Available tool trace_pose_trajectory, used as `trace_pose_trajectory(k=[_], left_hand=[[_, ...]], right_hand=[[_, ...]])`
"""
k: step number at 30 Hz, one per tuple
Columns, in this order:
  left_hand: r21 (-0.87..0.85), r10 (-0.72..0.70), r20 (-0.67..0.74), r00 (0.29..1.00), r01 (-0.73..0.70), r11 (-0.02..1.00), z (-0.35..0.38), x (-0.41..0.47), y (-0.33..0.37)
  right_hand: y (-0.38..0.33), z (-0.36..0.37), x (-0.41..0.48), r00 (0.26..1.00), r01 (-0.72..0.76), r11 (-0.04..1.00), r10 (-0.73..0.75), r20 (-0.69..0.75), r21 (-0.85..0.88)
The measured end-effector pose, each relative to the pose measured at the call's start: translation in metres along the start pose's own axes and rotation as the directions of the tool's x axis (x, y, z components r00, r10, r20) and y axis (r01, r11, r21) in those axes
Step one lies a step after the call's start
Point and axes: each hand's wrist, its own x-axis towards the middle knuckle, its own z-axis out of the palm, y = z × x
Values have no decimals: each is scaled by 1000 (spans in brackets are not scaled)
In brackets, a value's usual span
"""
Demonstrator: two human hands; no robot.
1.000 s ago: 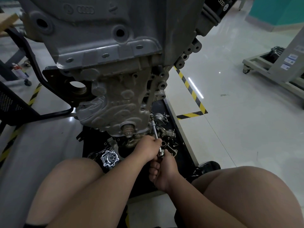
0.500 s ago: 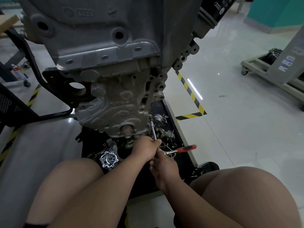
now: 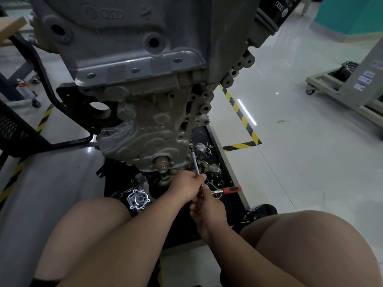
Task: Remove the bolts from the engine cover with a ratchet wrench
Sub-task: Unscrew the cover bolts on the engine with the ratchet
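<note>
Just below the engine cover (image 3: 149,129), the left hand (image 3: 186,186) curls round the extension bar (image 3: 194,162) that reaches the cover's lower right edge, and the right hand (image 3: 210,208) beneath grips the ratchet wrench (image 3: 231,189) at its head.

Left hand (image 3: 187,186) and right hand (image 3: 209,212) (close together) both grip the ratchet wrench (image 3: 232,189).

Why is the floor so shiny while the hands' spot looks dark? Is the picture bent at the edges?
Head view: a white glare streak lies on the glossy floor. Head view: the engine overhangs the black tray, so the left hand and right hand on the ratchet wrench look dim. Head view: the wide lens stretches the edges; the knees loom large.
</note>
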Motion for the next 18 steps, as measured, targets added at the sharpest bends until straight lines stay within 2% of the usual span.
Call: trace_pose_trajectory(k=[4,10,14,18], left_hand=[[-8,-4,18,1000,4,1000,1,-1,1],[-21,12,18,1000,-12,1000,-1,-1,0],[-45,9,16,1000,-8,999,-1,-2,1],[-39,19,10,1000,-19,999,-2,-3,1]], right_hand=[[-2,1,2,997,-71,997,71,-6,-28],[-2,3,3,981,-189,982,188,50,22],[-9,1,5,934,-346,924,324,148,163],[-10,-2,7,905,-403,903,370,209,146]])
